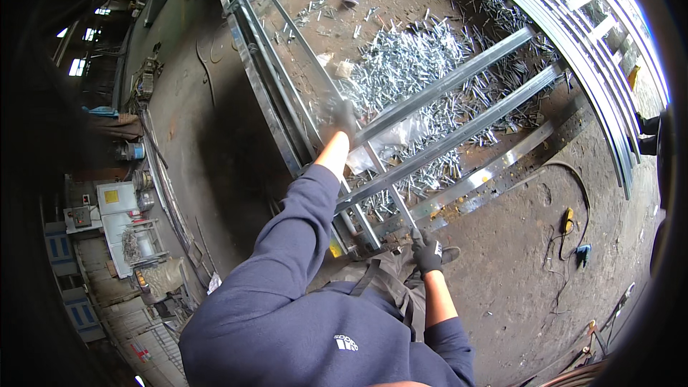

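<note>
Grimy, dark floor [494, 279] surrounds the metal frame [247, 64], with pale cabinets [118, 215] along its left edge. I have the left hand [345, 116] stretched out over a narrow metal bar [400, 204], inside the frame's left edge; motion blur smears the glove, so I cannot tell how far its fingers are bent or whether they grip. My right hand [428, 252], also in a dark glove, touches the bar's end at the frame's near edge — how tightly it closes I cannot make out. Two straight, grey metal beams [451, 86] slant across the frame, above a loose, glittering heap of small silver pieces [408, 57] and crumpled clear plastic [390, 140]. Toward the floor's right edge, long shiny rails [573, 50] look bent, their far ends cut off. Dark rim hides the corners.
</note>
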Available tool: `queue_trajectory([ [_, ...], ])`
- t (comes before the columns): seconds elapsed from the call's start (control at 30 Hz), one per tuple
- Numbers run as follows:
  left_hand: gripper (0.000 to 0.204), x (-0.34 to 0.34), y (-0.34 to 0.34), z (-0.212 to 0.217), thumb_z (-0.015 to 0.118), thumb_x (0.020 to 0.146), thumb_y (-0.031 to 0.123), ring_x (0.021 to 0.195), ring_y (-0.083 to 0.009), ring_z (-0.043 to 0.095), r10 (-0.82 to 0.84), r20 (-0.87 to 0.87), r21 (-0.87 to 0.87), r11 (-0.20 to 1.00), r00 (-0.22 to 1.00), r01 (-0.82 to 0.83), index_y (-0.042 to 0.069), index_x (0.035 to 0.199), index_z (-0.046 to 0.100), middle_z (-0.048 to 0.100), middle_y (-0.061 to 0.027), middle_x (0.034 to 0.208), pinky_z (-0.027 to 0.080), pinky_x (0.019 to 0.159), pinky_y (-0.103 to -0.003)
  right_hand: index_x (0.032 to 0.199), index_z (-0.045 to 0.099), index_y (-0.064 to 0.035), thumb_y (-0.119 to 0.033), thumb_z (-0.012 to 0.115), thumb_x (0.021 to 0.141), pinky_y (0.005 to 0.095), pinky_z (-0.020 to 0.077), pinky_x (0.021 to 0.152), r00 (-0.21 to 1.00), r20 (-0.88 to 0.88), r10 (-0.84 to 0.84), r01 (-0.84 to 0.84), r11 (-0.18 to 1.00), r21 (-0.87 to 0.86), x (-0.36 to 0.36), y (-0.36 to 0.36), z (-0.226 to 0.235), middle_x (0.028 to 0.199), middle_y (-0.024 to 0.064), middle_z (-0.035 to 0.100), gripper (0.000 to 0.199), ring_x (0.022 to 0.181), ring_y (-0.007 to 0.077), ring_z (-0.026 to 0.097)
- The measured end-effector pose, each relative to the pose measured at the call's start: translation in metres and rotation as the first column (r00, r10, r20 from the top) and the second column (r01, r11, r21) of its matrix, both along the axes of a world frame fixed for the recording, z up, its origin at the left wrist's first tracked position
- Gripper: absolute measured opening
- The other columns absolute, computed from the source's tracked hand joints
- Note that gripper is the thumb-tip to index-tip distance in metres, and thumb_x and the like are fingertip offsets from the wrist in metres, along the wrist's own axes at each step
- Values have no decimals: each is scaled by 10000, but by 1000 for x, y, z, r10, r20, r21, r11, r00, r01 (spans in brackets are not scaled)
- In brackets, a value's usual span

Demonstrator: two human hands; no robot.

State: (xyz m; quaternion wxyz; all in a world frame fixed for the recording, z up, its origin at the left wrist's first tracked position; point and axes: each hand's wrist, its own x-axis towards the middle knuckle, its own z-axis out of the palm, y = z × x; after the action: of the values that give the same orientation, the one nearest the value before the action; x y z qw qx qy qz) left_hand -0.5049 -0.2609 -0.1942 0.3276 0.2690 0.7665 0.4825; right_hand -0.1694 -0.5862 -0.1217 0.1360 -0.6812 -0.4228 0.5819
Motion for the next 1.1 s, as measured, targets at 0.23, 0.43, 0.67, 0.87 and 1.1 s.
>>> queue_trajectory([
  [0.23,452,1,-5,-4,493,1011,468,664,-191,572,-51,-46,-89,995,998,46,43,1148,560,606,-47,674,463,697,-364,1065,701,-20,-347,591,995,415,501,752,999,-35,-33,31,997,-65,32,-44,0,872,188,716,352,826,304,679],
  [0.43,573,-1,0,-36,474,1013,494,831,-268,635,-10,-439,-163,984,898,-68,1,1305,496,646,-144,923,498,776,-403,1093,709,-22,-439,580,1001,403,507,763,981,-47,-186,184,982,-49,-15,-12,-27,836,137,725,446,803,243,665],
  [0.67,437,3,-6,7,481,1032,442,556,-195,590,-40,129,-96,994,991,52,28,1170,503,568,-60,708,494,519,-347,1102,696,-53,-459,526,1012,435,500,773,992,16,-126,127,988,-86,-16,-3,-8,908,186,718,450,868,343,682],
  [0.87,735,4,-35,43,495,989,555,1228,-312,575,-469,-360,-550,805,806,223,70,1515,329,574,-239,1317,457,1019,-435,1073,706,-65,-416,568,998,413,520,665,994,-82,-65,51,984,-168,-43,45,0,864,148,712,384,753,247,681],
  [1.1,613,21,-97,104,527,1008,359,1315,-294,484,-612,-207,-89,789,763,609,5,1483,371,493,-195,1420,377,1101,-405,1058,705,-43,-165,609,854,440,546,697,927,276,256,-353,843,405,141,69,-3,891,178,717,257,753,330,692],
])
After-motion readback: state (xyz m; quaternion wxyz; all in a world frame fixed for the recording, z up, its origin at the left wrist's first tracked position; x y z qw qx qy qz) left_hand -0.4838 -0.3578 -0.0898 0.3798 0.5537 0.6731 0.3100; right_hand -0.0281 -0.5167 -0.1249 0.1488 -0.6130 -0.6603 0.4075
